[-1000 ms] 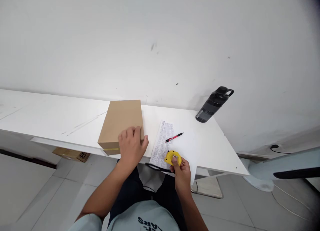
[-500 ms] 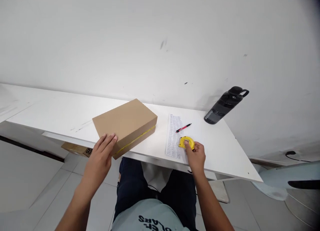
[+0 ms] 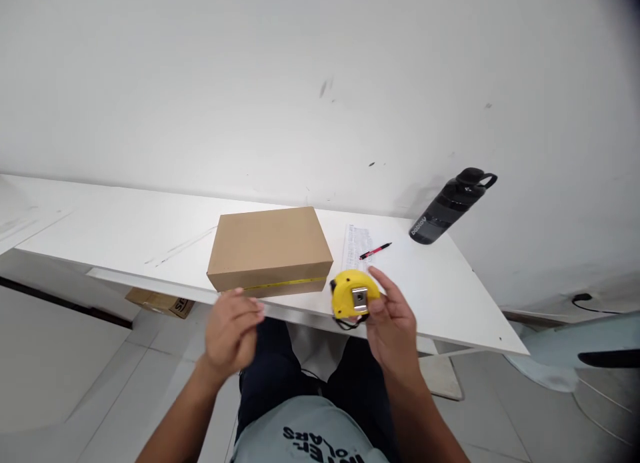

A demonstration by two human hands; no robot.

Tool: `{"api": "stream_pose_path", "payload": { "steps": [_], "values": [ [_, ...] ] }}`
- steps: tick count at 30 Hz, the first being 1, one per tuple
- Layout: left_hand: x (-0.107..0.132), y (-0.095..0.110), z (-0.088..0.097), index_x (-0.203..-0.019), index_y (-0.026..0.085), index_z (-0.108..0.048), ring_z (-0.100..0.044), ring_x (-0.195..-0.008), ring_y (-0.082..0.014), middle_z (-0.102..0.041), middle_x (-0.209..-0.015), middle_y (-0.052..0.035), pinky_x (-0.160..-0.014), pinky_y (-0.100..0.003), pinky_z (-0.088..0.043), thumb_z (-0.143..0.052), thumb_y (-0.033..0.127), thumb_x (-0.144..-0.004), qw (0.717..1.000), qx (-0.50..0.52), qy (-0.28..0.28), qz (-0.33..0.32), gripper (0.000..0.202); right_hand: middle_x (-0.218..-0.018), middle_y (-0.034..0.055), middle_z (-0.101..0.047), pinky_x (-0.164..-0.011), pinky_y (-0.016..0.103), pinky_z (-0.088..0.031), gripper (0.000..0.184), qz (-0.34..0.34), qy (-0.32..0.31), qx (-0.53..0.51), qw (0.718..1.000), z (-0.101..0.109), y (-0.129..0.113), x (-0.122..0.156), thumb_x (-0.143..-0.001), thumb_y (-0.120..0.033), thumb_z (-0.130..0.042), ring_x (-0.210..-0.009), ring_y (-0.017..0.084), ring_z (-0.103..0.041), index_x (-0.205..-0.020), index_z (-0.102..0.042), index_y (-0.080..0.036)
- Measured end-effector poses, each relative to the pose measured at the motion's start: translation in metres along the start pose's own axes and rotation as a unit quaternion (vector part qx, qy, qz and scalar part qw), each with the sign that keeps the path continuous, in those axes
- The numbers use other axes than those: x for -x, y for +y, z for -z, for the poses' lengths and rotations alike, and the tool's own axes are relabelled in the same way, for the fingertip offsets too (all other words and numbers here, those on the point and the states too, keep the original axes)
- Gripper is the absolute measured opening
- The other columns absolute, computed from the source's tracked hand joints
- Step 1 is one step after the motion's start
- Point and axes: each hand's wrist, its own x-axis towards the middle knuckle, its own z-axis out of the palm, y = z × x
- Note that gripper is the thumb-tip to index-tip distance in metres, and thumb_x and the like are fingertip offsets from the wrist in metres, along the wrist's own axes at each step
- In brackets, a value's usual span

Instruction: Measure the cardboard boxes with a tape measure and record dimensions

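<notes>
My right hand point(image 3: 393, 319) holds a yellow tape measure point(image 3: 356, 295), its metal belt clip facing up and a dark strap hanging below. No drawn-out blade shows on it. A closed brown cardboard box point(image 3: 270, 243) lies on the white table, with a thin yellow strip point(image 3: 295, 282) along its front side. My left hand point(image 3: 233, 333) is just in front of the box's lower left part, fingers loosely bent and thumb apart, with nothing visible in it. Whether its fingertips touch the box is unclear. Right of the box, a red and black pen point(image 3: 375, 251) rests on a written paper sheet point(image 3: 354, 239), partly hidden by the tape measure.
A black bottle point(image 3: 450, 206) stands at the table's back right, by the wall. Below the table at left, another cardboard box point(image 3: 160, 301) is partly visible. The white table point(image 3: 120, 223) runs along the wall. A light-coloured chair-like object point(image 3: 575, 356) is at right.
The box has turned so its front side faces me more squarely. My left hand has come off its top, down and to the right. The tape measure has been lifted closer to me and leftward.
</notes>
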Motion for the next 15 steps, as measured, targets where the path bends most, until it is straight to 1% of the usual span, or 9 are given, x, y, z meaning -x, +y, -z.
{"api": "stream_pose_path", "payload": {
  "steps": [2,3,4,6,8,11,13,14,15],
  "values": [
    [-0.001,0.023,-0.011,-0.118,0.02,-0.062,-0.072,-0.097,-0.0187,-0.076,-0.099,-0.0086,-0.095,-0.04,-0.059,-0.057,0.019,-0.096,0.999,0.004,-0.024,-0.039,0.023,-0.1,0.0065,-0.078,-0.065,0.034,-0.061,0.054,-0.042,-0.11,-0.009,0.993,-0.01,0.002,0.003,-0.084,-0.055,-0.077,-0.079,0.022,-0.073,-0.128,-0.069,-0.026],
    [-0.002,0.031,-0.015,-0.123,0.017,-0.06,-0.072,-0.099,-0.0199,-0.076,-0.101,-0.0107,-0.093,-0.039,-0.06,-0.06,0.026,-0.096,0.999,-0.004,-0.022,-0.045,0.028,-0.104,0.0074,-0.078,-0.066,0.033,-0.061,0.052,-0.055,-0.153,-0.004,0.987,-0.015,0.003,0.005,-0.086,-0.056,-0.074,-0.082,0.022,-0.073,-0.128,-0.07,-0.025],
    [-0.002,0.036,-0.018,-0.126,0.016,-0.059,-0.072,-0.099,-0.0203,-0.076,-0.101,-0.0115,-0.091,-0.038,-0.06,-0.063,0.029,-0.096,0.999,-0.013,-0.018,-0.05,0.033,-0.107,0.0076,-0.078,-0.068,0.033,-0.061,0.05,-0.063,-0.187,0.004,0.98,-0.019,0.004,0.006,-0.088,-0.056,-0.072,-0.084,0.022,-0.073,-0.128,-0.07,-0.026],
    [-0.002,0.039,-0.022,-0.126,0.016,-0.06,-0.073,-0.095,-0.0183,-0.077,-0.097,-0.0095,-0.091,-0.035,-0.06,-0.068,0.026,-0.094,0.998,-0.021,-0.017,-0.052,0.034,-0.108,0.0069,-0.078,-0.071,0.032,-0.061,0.049,-0.067,-0.225,0.022,0.972,-0.027,0.007,0.011,-0.091,-0.056,-0.068,-0.084,0.021,-0.073,-0.13,-0.07,-0.027],
    [-0.001,0.035,-0.022,-0.123,0.017,-0.062,-0.074,-0.089,-0.0153,-0.078,-0.095,-0.0065,-0.092,-0.033,-0.058,-0.072,0.017,-0.091,0.997,-0.032,-0.033,-0.06,0.034,-0.107,0.0059,-0.078,-0.074,0.032,-0.06,0.048,-0.062,-0.222,0.041,0.972,-0.032,0.009,0.015,-0.094,-0.057,-0.064,-0.08,0.019,-0.072,-0.132,-0.068,-0.028],
    [-0.001,0.023,-0.014,-0.122,0.02,-0.065,-0.074,-0.088,-0.0132,-0.08,-0.101,-0.0052,-0.094,-0.033,-0.056,-0.071,0.011,-0.089,0.991,-0.059,-0.073,-0.097,0.034,-0.105,0.0054,-0.077,-0.077,0.033,-0.059,0.05,-0.045,-0.19,0.075,0.978,-0.033,0.01,0.017,-0.095,-0.057,-0.062,-0.076,0.017,-0.07,-0.134,-0.067,-0.026],
    [-0.002,0.007,-0.004,-0.12,0.021,-0.066,-0.074,-0.092,-0.0136,-0.08,-0.107,-0.0061,-0.096,-0.034,-0.055,-0.067,0.008,-0.091,0.987,-0.083,-0.092,-0.106,0.032,-0.103,0.0055,-0.077,-0.077,0.034,-0.059,0.051,-0.028,-0.158,0.082,0.984,-0.03,0.008,0.009,-0.094,-0.057,-0.063,-0.076,0.018,-0.07,-0.134,-0.066,-0.025],
    [-0.003,-0.003,0.003,-0.12,0.022,-0.066,-0.074,-0.094,-0.0144,-0.08,-0.108,-0.0065,-0.096,-0.034,-0.054,-0.067,0.007,-0.091,0.985,-0.104,-0.088,-0.101,0.033,-0.104,0.0057,-0.076,-0.076,0.034,-0.058,0.051,-0.014,-0.134,0.08,0.988,-0.027,0.007,0.001,-0.094,-0.057,-0.063,-0.076,0.018,-0.069,-0.134,-0.066,-0.025],
    [-0.003,-0.016,0.011,-0.12,0.022,-0.067,-0.074,-0.095,-0.0154,-0.079,-0.109,-0.0066,-0.095,-0.034,-0.054,-0.067,0.007,-0.09,0.984,-0.137,-0.072,-0.09,0.034,-0.106,0.0061,-0.075,-0.074,0.033,-0.058,0.05,0.004,-0.103,0.072,0.992,-0.022,0.005,-0.009,-0.094,-0.057,-0.063,-0.076,0.017,-0.068,-0.133,-0.066,-0.025]
  ]
}}
